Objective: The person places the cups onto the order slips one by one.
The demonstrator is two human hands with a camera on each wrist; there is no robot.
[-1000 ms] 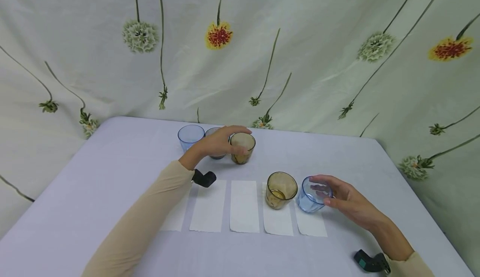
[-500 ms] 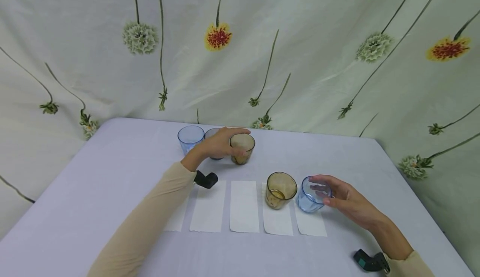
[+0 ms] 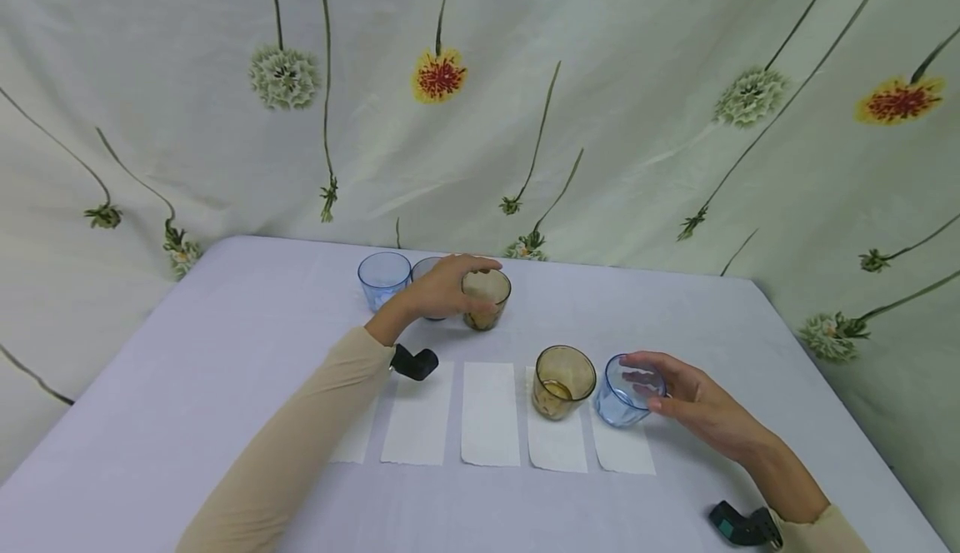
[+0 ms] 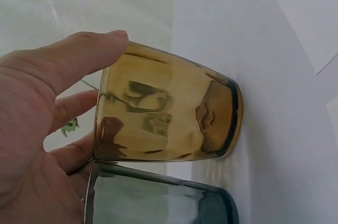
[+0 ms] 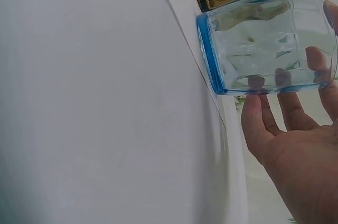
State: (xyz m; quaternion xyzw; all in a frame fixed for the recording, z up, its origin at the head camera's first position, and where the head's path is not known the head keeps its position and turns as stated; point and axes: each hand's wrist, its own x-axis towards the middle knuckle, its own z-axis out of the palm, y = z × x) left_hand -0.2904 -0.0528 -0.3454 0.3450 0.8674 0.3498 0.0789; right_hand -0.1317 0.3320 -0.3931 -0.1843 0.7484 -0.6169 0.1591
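At the back of the table my left hand (image 3: pixel 444 286) holds an amber glass (image 3: pixel 491 307) by its rim, thumb on the near side, fingers round the far side. A grey-blue glass (image 4: pixel 158 197) stands beside it, partly hidden by that hand in the head view. Further left is a light blue glass (image 3: pixel 382 280). My right hand (image 3: pixel 693 403) grips another light blue glass (image 5: pixel 253 44) from its right side, with fingers visible through the wall. Left of that one, a second amber glass (image 3: pixel 553 399) stands upright on a paper strip.
Several white paper strips (image 3: pixel 490 420) lie in a row on the white tablecloth (image 3: pixel 150 436). A flower-printed cloth (image 3: pixel 600 103) hangs behind the table's back edge. A dark device sits at each wrist.
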